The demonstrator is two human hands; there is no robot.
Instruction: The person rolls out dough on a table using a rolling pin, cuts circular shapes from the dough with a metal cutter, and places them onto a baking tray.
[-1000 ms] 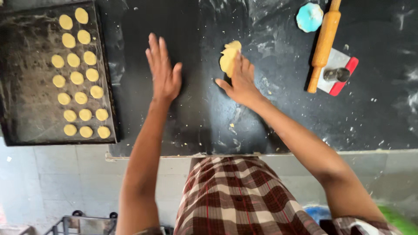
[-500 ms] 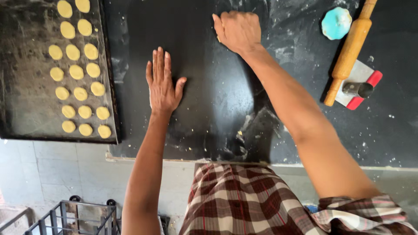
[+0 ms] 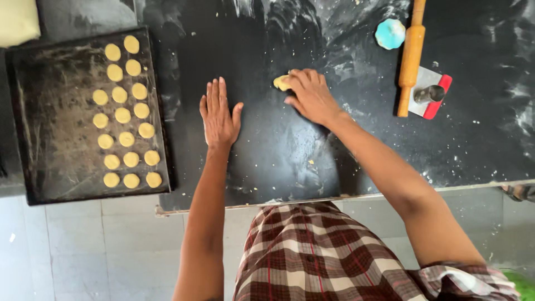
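Observation:
My left hand (image 3: 219, 114) lies flat, fingers spread, on the black floury counter (image 3: 278, 167) and holds nothing. My right hand (image 3: 310, 95) presses down on a yellow lump of dough (image 3: 280, 83), which peeks out at the fingertips; most of the lump is hidden under the palm. To the left a dark baking tray (image 3: 56, 145) carries several small round yellow dough discs (image 3: 126, 114) in rows.
A wooden rolling pin (image 3: 411, 56) lies at the upper right beside a light blue round object (image 3: 389, 33) and a red-edged scraper (image 3: 428, 95) with a small metal cutter on it. A pale yellow block (image 3: 16, 21) sits at the top left corner. The counter's front edge runs below my arms.
My right hand has come back from the far side of the counter toward the middle, and the dough shows under it again. My left hand stays flat on the counter.

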